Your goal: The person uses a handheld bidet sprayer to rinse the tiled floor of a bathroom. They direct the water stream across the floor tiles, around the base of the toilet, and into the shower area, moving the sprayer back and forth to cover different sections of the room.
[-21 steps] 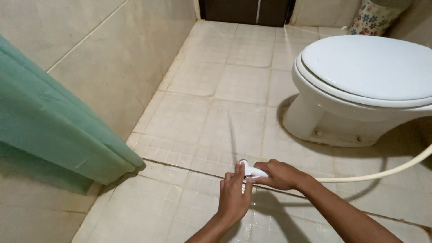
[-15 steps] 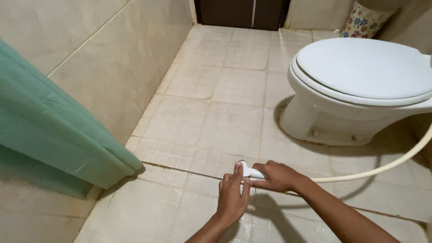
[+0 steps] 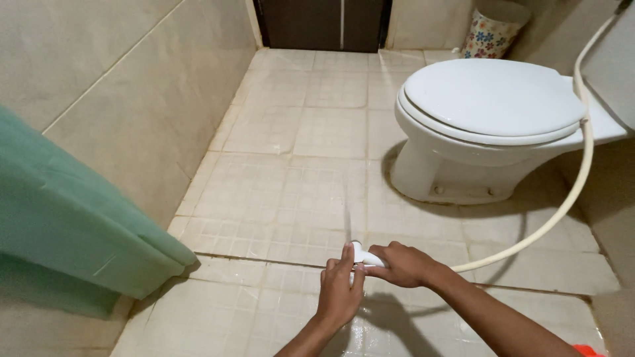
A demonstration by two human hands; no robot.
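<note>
My right hand (image 3: 405,265) is closed around a white hand sprayer (image 3: 362,254), low over the wet tiled floor (image 3: 291,192). A thin jet of water (image 3: 346,218) shoots forward from its nozzle. My left hand (image 3: 338,294) rests against the sprayer's head, fingertips on it. A cream hose (image 3: 562,198) runs from the sprayer along the floor and curves up past the toilet to the wall at the right.
A white toilet (image 3: 493,119) with its lid down stands at the right. A green shower curtain (image 3: 73,218) hangs at the left beside the tiled wall. A flower-patterned bin (image 3: 488,30) and a dark door (image 3: 324,23) are at the far end.
The view has tilted up and shifted, showing more of the hose and toilet. Both hands stay together on the sprayer at the same spot on the floor.
</note>
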